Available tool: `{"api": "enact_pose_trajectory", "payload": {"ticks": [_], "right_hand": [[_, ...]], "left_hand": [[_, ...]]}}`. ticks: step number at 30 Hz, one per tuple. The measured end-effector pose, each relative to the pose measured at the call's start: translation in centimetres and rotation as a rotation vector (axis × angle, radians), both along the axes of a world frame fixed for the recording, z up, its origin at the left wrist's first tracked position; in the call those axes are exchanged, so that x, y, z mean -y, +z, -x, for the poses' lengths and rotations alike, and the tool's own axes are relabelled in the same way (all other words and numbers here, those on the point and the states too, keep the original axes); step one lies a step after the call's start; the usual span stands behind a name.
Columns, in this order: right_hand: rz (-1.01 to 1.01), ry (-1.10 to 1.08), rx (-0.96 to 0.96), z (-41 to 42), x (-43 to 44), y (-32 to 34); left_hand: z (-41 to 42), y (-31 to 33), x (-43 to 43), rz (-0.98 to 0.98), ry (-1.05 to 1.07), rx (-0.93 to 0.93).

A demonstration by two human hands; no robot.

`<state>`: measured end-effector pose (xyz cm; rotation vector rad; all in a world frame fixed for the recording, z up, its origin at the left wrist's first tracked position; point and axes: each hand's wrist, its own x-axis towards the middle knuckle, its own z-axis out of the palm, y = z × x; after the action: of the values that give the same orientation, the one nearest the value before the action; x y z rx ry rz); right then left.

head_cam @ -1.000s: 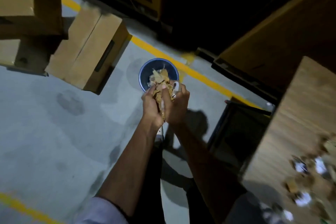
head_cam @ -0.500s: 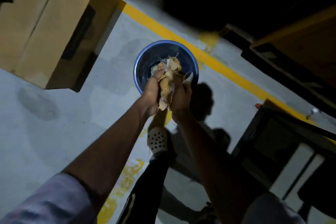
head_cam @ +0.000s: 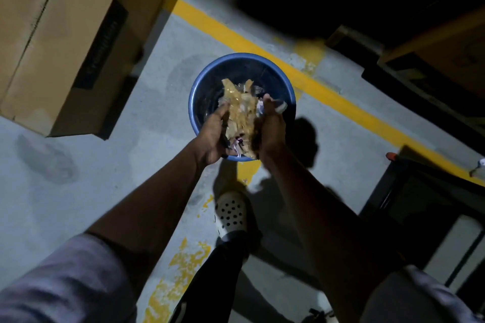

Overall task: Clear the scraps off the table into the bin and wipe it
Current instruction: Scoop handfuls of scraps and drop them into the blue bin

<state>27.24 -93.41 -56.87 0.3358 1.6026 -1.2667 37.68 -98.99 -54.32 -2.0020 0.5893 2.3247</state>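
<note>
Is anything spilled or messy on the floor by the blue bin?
Nothing looks spilled. The scraps are pressed between the left hand and right hand above the blue bin. The floor only shows worn yellow paint and dark stains.

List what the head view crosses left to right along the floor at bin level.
cardboard box → blue bin, with the left hand, scraps and right hand held over it → yellow floor line → dark frame
</note>
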Motion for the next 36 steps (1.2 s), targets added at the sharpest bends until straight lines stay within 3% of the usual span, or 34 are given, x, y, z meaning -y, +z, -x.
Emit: {"api": "enact_pose_trajectory", "payload": {"ticks": [8, 14, 22, 29, 36], "right_hand": [[-0.019, 0.074, 0.092, 1.2, -1.6, 1.6], [0.063, 0.061, 0.011, 1.8, -3.8, 6.7], [0.064, -0.100, 0.094, 0.3, -10.8, 24.4], [0.150, 0.045, -0.036, -1.3, -19.3, 40.3], [0.288, 0.175, -0.156, 0.9, -30.0, 52.8]], "left_hand": [[-1.3, 2.3, -0.3, 0.002, 0.203, -0.064], [-2.0, 7.9, -2.1, 0.038, 0.253, -0.051], [-2.7, 23.8, -8.3, 0.206, 0.150, -0.014], [-2.2, 38.6, -16.2, 0.430, 0.188, -0.083], [0.7, 48.9, -29.3, 0.523, 0.171, -0.201]]}}
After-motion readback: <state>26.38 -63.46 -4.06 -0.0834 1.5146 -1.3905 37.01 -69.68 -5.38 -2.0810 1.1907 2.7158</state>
